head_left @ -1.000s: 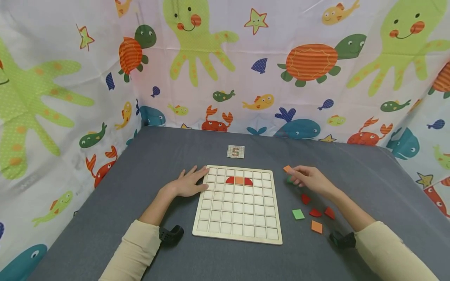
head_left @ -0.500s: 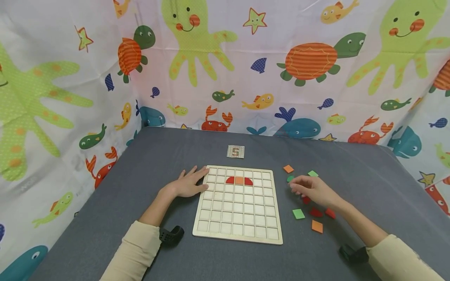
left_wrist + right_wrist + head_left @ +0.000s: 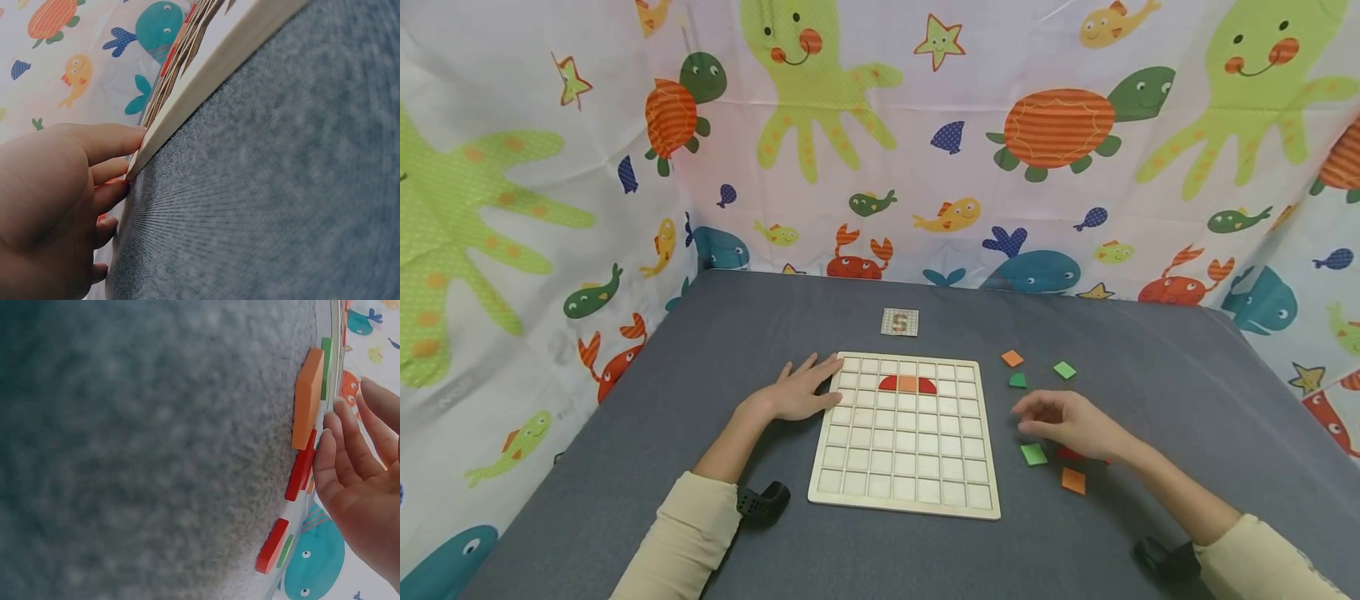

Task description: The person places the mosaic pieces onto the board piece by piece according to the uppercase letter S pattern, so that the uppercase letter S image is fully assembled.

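Note:
A pale wooden grid board (image 3: 895,454) lies on the dark cloth. Near its far edge, a row holds two red curved tiles (image 3: 888,383) with an orange square tile (image 3: 907,384) between them. My left hand (image 3: 793,393) rests at the board's left edge, fingers spread and touching the rim (image 3: 187,94). To the right of the board, my right hand (image 3: 1067,421) hovers over loose tiles, its fingers loosely bent with nothing between them. A red tile (image 3: 1070,453) shows partly beneath it. In the right wrist view, an orange tile (image 3: 308,400) and red tiles (image 3: 272,545) lie beside the fingers.
Beyond the right hand lie an orange tile (image 3: 1012,358), a light green tile (image 3: 1064,370) and a dark green tile (image 3: 1017,380). Nearer are a light green square (image 3: 1033,454) and an orange square (image 3: 1073,481). A small pattern card (image 3: 899,322) sits behind the board.
My right hand has put down the orange tile it pinched, at the far right of the board, and moved back toward me over the red tiles. The left hand stays put.

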`<move>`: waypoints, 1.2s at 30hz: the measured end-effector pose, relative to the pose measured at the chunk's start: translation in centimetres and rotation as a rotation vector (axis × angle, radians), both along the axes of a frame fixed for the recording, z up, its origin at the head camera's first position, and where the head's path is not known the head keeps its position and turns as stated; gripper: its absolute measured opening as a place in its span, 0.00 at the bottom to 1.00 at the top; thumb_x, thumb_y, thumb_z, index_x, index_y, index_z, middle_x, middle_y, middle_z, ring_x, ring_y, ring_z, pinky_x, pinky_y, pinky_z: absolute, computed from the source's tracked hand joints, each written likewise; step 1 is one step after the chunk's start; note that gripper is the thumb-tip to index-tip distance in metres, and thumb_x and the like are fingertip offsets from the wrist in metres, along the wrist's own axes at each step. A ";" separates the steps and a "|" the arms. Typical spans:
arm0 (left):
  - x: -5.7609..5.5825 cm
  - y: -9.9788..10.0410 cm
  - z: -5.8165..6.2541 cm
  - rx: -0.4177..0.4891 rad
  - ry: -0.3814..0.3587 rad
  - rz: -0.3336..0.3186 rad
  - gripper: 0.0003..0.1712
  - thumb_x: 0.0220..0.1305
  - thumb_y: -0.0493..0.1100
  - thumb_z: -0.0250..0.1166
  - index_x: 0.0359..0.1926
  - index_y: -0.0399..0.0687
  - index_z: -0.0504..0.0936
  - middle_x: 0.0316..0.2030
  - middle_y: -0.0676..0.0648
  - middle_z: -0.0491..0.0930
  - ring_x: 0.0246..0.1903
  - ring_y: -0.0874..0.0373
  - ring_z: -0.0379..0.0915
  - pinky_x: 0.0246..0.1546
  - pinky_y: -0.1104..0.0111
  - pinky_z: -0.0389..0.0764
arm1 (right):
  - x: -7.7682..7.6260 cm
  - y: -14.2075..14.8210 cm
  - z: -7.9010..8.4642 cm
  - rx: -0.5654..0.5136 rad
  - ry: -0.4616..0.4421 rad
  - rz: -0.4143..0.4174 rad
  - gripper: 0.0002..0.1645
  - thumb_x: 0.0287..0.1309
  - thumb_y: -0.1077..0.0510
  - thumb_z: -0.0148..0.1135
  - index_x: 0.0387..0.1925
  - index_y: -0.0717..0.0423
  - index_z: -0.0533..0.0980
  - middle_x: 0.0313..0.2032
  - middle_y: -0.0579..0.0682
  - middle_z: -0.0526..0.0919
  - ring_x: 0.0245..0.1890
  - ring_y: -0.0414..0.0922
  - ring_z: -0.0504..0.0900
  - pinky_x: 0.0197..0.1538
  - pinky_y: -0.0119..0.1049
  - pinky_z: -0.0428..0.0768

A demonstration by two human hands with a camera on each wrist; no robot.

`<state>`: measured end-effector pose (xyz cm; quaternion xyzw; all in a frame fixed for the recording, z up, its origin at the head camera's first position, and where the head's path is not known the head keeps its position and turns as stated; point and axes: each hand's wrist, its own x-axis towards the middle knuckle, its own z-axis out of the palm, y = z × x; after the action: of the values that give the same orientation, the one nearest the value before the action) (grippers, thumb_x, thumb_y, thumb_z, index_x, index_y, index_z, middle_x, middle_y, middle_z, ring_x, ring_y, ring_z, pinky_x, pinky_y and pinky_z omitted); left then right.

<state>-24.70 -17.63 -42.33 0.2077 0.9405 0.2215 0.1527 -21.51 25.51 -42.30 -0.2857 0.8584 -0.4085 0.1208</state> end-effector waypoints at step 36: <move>0.0 -0.1 -0.1 0.005 0.002 -0.012 0.38 0.72 0.51 0.52 0.74 0.42 0.49 0.73 0.39 0.46 0.71 0.39 0.31 0.64 0.40 0.32 | 0.8 0.6 0.3 0.117 -0.050 0.122 0.16 0.56 0.58 0.68 0.47 0.57 0.78 0.31 0.43 0.79 0.27 0.36 0.74 0.30 0.32 0.75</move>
<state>-24.71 -17.78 -42.39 0.2141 0.9387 0.2229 0.1526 -20.68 26.08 -41.98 -0.3195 0.8586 -0.3564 0.1835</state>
